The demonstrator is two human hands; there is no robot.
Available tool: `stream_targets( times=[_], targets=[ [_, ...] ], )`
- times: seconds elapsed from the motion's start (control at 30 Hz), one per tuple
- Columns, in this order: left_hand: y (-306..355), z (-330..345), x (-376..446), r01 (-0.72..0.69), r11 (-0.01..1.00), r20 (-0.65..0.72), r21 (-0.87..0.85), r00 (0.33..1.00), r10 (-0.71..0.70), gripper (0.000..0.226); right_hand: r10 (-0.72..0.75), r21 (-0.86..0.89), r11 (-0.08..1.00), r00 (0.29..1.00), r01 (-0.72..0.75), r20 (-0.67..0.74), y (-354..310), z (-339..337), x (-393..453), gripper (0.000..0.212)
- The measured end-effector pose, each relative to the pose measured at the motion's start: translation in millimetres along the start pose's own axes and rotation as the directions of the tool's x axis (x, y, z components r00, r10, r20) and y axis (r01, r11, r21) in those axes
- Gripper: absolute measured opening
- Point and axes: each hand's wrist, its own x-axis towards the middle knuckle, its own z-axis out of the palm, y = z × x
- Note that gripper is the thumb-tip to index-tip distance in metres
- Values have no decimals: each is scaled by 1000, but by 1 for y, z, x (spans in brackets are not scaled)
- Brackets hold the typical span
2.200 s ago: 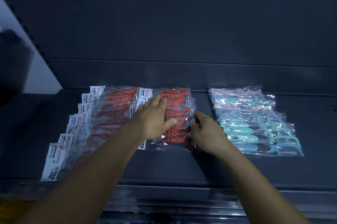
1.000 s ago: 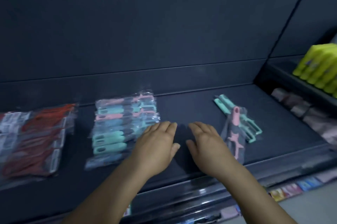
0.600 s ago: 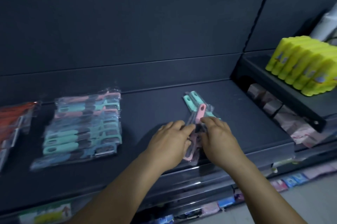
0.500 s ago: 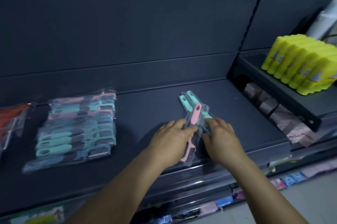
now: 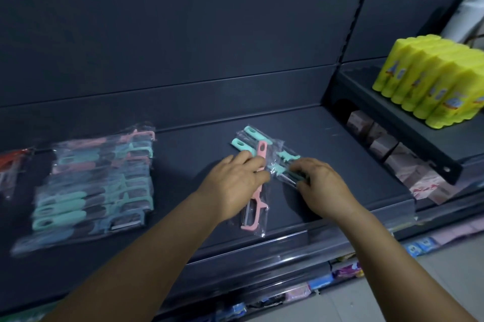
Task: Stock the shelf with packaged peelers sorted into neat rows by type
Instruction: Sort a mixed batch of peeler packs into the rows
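On the dark shelf (image 5: 340, 143) lies a small loose pile of bagged peelers. A pink peeler (image 5: 258, 198) in clear wrap points toward the front edge, and my left hand (image 5: 233, 185) grips its handle. Two mint peelers (image 5: 248, 139) lie slanted behind it. My right hand (image 5: 322, 185) pinches their head end. To the left sits a neat stacked row of mint, blue and pink peelers (image 5: 94, 180). A bit of the red peelers (image 5: 10, 164) shows at the far left edge.
A higher shelf on the right carries yellow bottles (image 5: 434, 86). Wrapped brownish packs (image 5: 387, 146) lie beneath it. Bare shelf floor lies between the stacked row and the loose pile. Lower shelves with small coloured packets (image 5: 319, 282) run below the front rail.
My view swung right from the red rows to the loose pile. Both hands left the red packs, crossed the shelf and took hold of the loose pink and mint peelers, drawing them apart.
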Motion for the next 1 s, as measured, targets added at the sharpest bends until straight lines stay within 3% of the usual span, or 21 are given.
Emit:
stream_targets(
  times=[0.27,0.4,0.5,0.6,0.73,0.83,1.0],
  targets=[
    [-19,1,15,-155,987,45,50,987,153,16,12,73,997,999,-9,-50,7,-4,0,38],
    [-19,0,26,-162,985,78,63,985,157,23,50,128,991,998,-46,-29,9,-9,1,32],
    [-17,1,35,-137,988,1,70,991,137,30,100,264,961,993,-79,-66,10,-13,2,27],
    [-18,2,46,-98,995,-26,0,995,98,61,72,249,966,997,-72,9,9,-16,3,49],
    [-33,-3,65,18,999,230,-51,973,-6,102,65,44,996,982,-74,178,2,-12,6,93],
    [-41,-4,72,53,996,320,-73,947,-27,103,58,-18,998,989,-56,135,1,-8,10,86],
    [-34,2,59,55,997,229,-49,973,-42,75,63,-13,998,994,-62,88,5,-10,12,67]
  ],
)
